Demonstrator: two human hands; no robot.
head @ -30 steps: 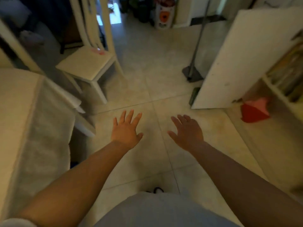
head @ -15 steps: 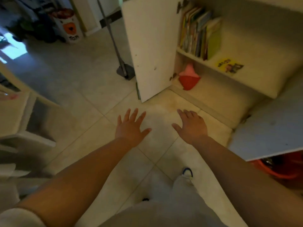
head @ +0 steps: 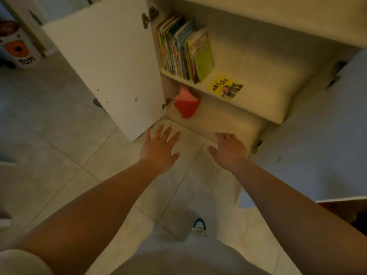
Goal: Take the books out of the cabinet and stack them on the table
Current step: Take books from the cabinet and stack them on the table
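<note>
Well beyond both grips (head: 193, 148), books (head: 183, 49).

Both arms reach forward, bare from the sleeve down. The left hand (head: 158, 148) is palm down with its fingers straight and spread, the thumb pointing toward the other hand. The right hand (head: 228, 148) is beside it, a little apart, also palm down; its fingers are relaxed and slightly bent. Neither hand holds or touches anything.
</note>
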